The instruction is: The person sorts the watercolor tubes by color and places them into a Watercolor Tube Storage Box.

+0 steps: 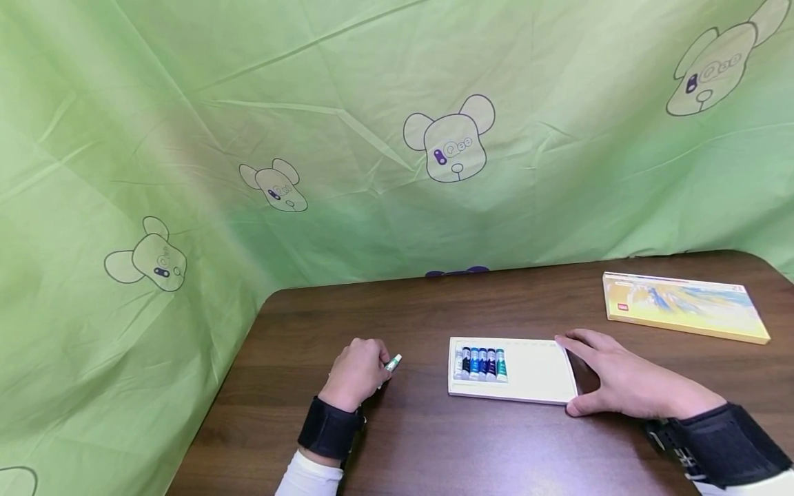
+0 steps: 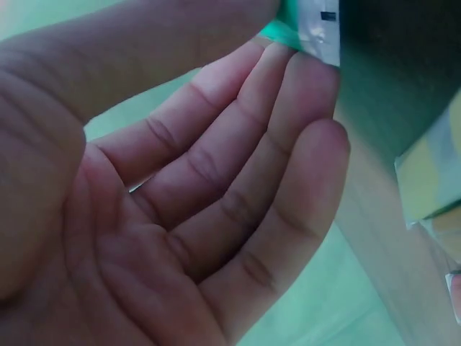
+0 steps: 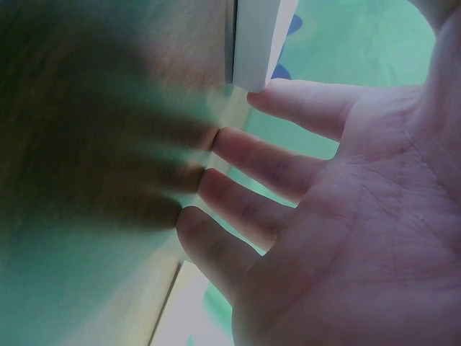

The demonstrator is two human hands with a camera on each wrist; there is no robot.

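Note:
My left hand pinches a small green-and-white paint tube low over the table, left of the tray. In the left wrist view the tube sits at the fingertips, mostly cut off by the frame's top. A shallow white tray lies flat, with several paint tubes in blue, dark and green shades side by side in its left part. At the tray's right end my right hand holds the far and near corners between forefinger and thumb. Its other fingers rest on the table.
A flat yellow paint box with a painted picture lies at the back right. Brown wood makes up the tabletop. A green cloth with bear-head prints hangs behind and to the left.

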